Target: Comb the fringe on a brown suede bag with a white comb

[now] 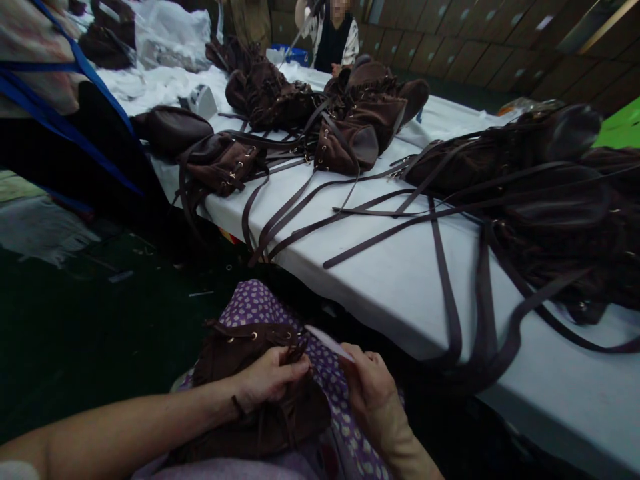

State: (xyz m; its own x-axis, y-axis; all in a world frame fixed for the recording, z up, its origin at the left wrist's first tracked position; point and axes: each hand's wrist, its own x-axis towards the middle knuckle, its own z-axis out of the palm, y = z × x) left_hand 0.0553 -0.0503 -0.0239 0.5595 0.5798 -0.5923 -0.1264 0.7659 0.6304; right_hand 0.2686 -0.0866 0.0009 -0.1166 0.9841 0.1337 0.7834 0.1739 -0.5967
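Note:
A brown suede drawstring bag with fringe and metal eyelets [255, 400] lies in my lap on purple polka-dot cloth [260, 307]. My left hand [270, 380] is closed on the bag's gathered top edge, with a dark band around the wrist. My right hand [365, 387] sits just right of the bag, pinching a narrow white strip [327, 343] that may be paper or plastic. The strip's far end points toward the bag's top. The inside of the bag is hidden.
A white-covered table [380, 280] runs ahead and to the right, its edge close to my knees. Several brown bags with long straps [345, 147] lie on it, and straps hang over the edge. A person sits at the far end. Dark floor lies left.

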